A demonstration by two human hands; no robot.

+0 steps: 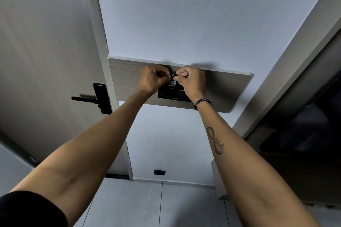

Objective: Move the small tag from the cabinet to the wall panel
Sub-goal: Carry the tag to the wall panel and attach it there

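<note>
Both hands raised at the wall panel (pixel 129 77). Left hand (pixel 150 82) and right hand (pixel 192 81), fingers curled, pinch a metal ring (pixel 172 74) between them; the tag (pixel 172 84) hangs just below, against the black plate (pixel 168 94). Door (pixel 46 51) left, cabinet (pixel 304 125) right.

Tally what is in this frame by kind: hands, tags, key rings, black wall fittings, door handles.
Hands: 2, the left hand and right hand
Tags: 1, the small tag with a handwritten label
Key rings: 1, the ring between the hands
Black wall fittings: 2, the switch plate on the wall panel and the low outlet
Door handles: 1, the black handle
Total: 7
</note>
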